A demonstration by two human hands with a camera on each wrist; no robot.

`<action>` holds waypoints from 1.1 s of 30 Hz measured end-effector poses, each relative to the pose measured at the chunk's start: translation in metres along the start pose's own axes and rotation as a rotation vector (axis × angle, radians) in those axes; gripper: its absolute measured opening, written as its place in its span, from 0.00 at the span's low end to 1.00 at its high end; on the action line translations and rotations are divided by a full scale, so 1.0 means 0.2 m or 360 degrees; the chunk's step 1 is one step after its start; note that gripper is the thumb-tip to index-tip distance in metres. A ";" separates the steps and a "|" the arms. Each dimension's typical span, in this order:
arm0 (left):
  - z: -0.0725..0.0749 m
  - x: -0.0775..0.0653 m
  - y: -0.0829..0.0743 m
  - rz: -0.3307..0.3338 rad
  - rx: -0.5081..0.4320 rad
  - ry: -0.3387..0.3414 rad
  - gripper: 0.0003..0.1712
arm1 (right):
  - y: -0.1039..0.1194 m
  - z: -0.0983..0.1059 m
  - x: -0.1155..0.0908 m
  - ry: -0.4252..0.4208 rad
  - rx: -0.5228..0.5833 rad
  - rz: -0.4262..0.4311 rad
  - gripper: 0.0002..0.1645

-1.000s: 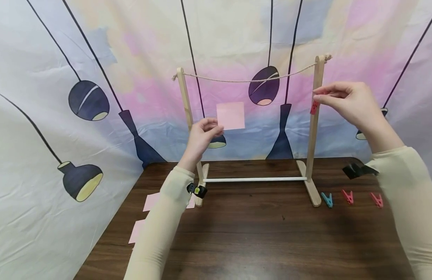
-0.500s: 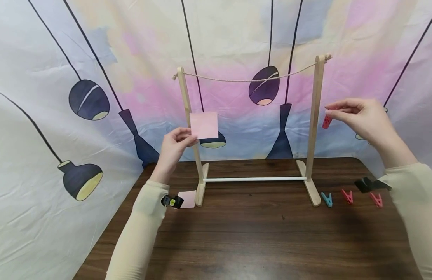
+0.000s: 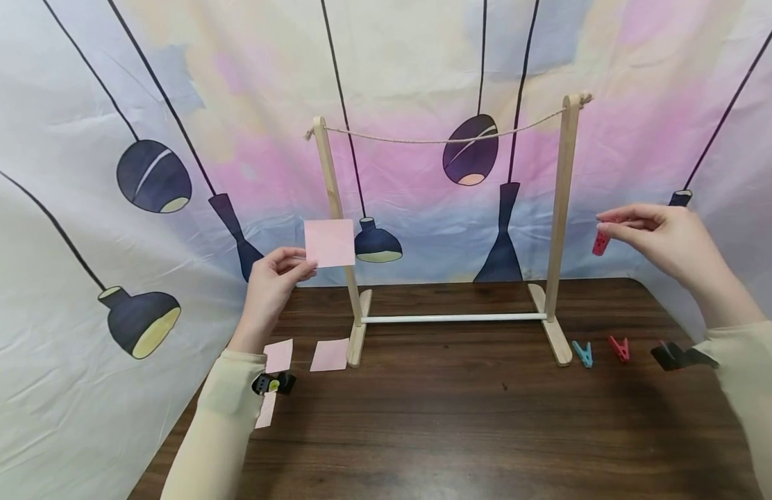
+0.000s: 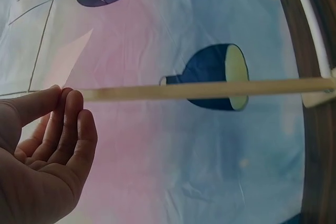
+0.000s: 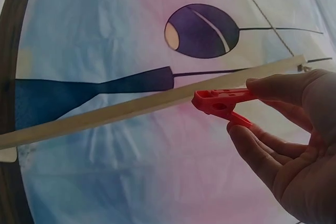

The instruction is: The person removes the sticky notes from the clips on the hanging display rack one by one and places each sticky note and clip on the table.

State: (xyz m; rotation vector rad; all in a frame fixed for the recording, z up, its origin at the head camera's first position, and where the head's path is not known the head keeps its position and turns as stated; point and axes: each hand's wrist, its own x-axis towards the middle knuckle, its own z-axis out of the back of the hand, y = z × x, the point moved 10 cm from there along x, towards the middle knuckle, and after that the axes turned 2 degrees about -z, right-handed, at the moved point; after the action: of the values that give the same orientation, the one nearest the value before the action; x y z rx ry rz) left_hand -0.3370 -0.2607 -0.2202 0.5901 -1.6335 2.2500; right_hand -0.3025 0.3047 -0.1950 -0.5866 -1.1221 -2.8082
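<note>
In the head view my left hand [image 3: 270,292] pinches a square pink paper note [image 3: 330,243] by its lower left corner, in front of the stand's left post [image 3: 326,167]. The left wrist view shows the note [image 4: 76,59] nearly edge-on between thumb and fingertips. Off to the right of the right post [image 3: 562,208], my right hand [image 3: 673,243] holds a red clothespin [image 3: 601,243] in the air. By the right wrist view, thumb and fingers grip the handle ends of this clothespin [image 5: 215,100], its nose pointing away from the palm. A rope [image 3: 411,141] sags between the post tops.
Pink notes [image 3: 329,355] lie on the dark wooden table [image 3: 436,430] at the left, partly covered by the left forearm. A blue clothespin [image 3: 582,354] and a red clothespin [image 3: 619,349] lie beside the right foot. A white bar [image 3: 455,318] joins the stand's feet. Printed cloth hangs behind.
Both hands have come down and moved apart: the left with the note to the left, the right with the clothespin to the right. One red clothespin on the table is now hidden by the right wrist.
</note>
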 end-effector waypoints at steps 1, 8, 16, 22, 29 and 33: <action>0.01 -0.01 0.01 0.0011 0.0012 -0.0004 0.21 | -0.01 0.00 -0.01 -0.0003 -0.0017 -0.0004 0.28; 0.09 -0.13 0.13 0.0124 0.0084 -0.0007 0.20 | -0.10 -0.06 -0.07 0.0037 -0.0089 -0.0007 0.28; 0.12 -0.30 0.30 0.0301 0.0194 0.0094 0.22 | -0.22 -0.15 -0.13 0.0155 -0.0116 -0.0069 0.29; 0.13 -0.37 0.39 0.0356 0.0302 0.0108 0.22 | -0.30 -0.20 -0.18 0.0216 -0.0120 -0.0080 0.29; 0.13 -0.46 0.48 0.0447 0.0376 0.0142 0.22 | -0.38 -0.29 -0.23 0.0293 -0.0176 -0.0087 0.29; 0.14 -0.52 0.54 0.0522 0.0384 0.0158 0.22 | -0.43 -0.32 -0.26 0.0322 -0.0181 -0.0081 0.28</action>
State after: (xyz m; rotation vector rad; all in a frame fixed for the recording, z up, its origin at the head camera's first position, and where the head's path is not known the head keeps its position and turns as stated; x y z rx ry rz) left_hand -0.2928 -0.3212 -0.3533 0.2711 -1.5127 2.6898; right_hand -0.2916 0.3208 -0.3122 -0.2753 -0.9587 -2.9093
